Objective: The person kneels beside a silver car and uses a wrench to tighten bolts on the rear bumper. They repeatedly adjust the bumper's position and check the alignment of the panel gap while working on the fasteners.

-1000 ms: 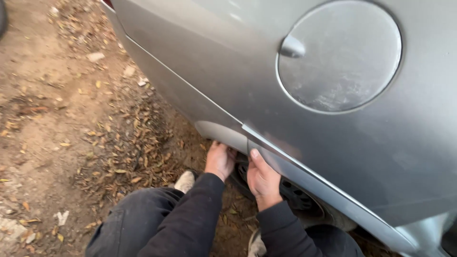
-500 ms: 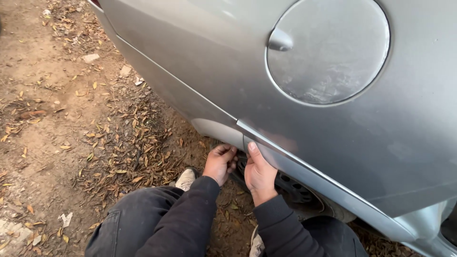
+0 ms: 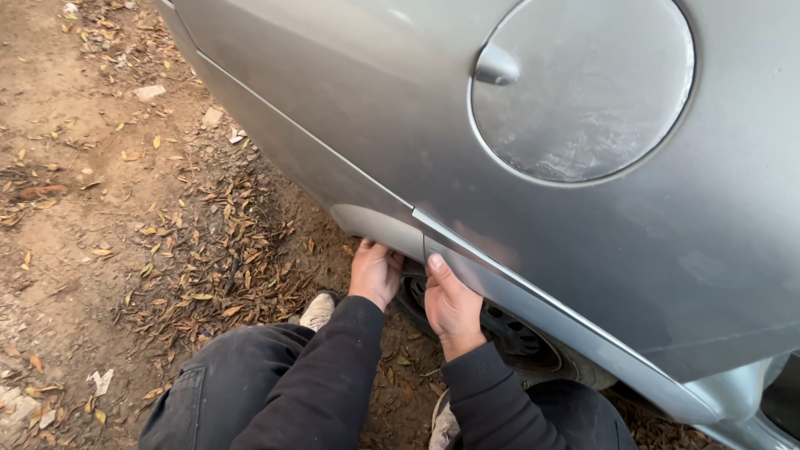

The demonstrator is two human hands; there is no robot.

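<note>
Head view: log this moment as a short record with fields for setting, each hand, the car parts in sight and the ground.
setting: outdoors, a person crouched beside a silver car
left hand: left hand reaches under the wheel-arch edge, fingertips hidden
right hand: right hand lies against the arch trim strip, thumb up along it
wheel: dark tyre and rim partly visible behind the hands
body panel: round fuel flap, closed
ground: bare dirt with dry leaves
clothing: dark sleeves and trousers, pale shoe

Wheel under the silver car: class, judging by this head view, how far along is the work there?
Done: nothing visibly; the wheel sits mounted under the arch. In hand: the left hand and right hand reach by the tyre's top under the silver car; their fingertips are hidden. Left: cannot tell; no tools or loose parts show.
</note>
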